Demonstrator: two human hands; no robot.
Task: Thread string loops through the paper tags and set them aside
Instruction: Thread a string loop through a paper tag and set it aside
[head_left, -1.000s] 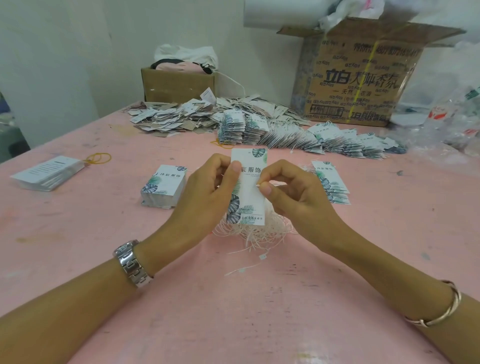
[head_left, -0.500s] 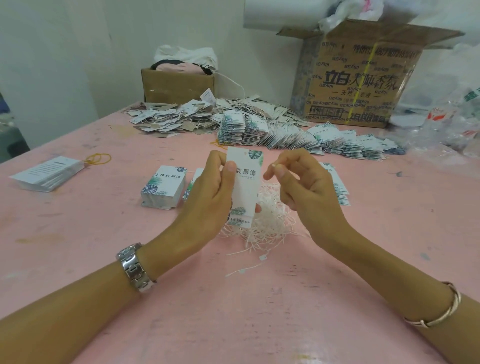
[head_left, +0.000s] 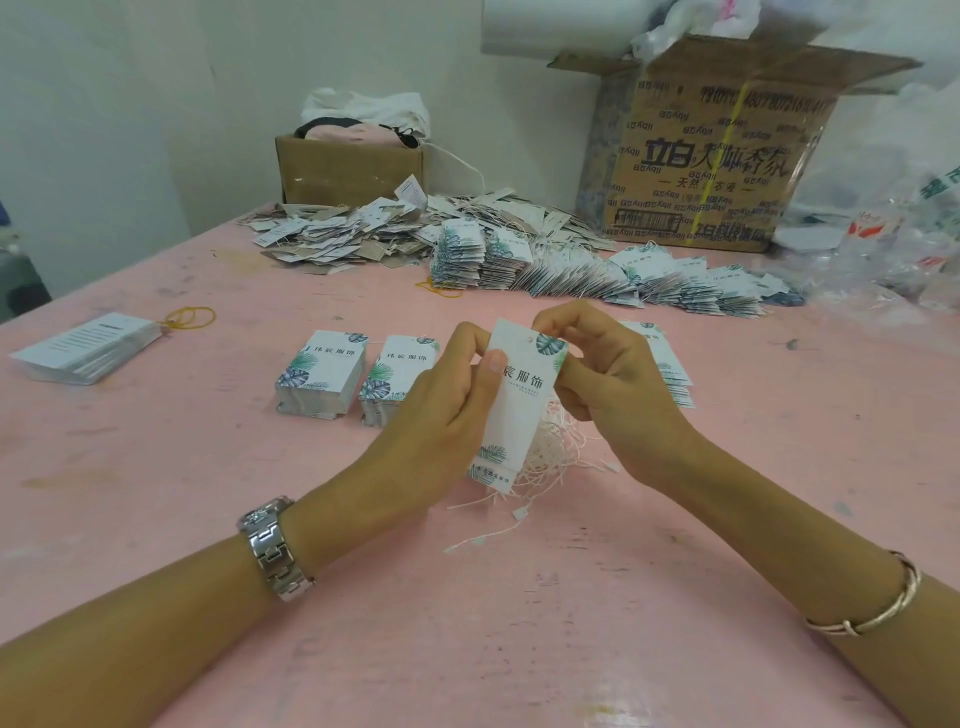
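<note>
Head view — left hand (head_left: 447, 400) pinches the paper tag (head_left: 519, 410) upright over the string pile (head_left: 553, 452), right hand (head_left: 618, 400) pinching its top corner — threading step, I'd say; next, a loop through the hole (head_left: 529, 341).

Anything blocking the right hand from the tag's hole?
Nothing visible: right hand pinches at the tag's top edge beside the hole; left hand's thumb presses lower on the face, clear of the hole.

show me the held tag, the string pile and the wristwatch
held tag (head_left: 519, 410), head view, white middle
string pile (head_left: 556, 457), head view, tangle right of tag
wristwatch (head_left: 275, 548), head view, metal band
</note>
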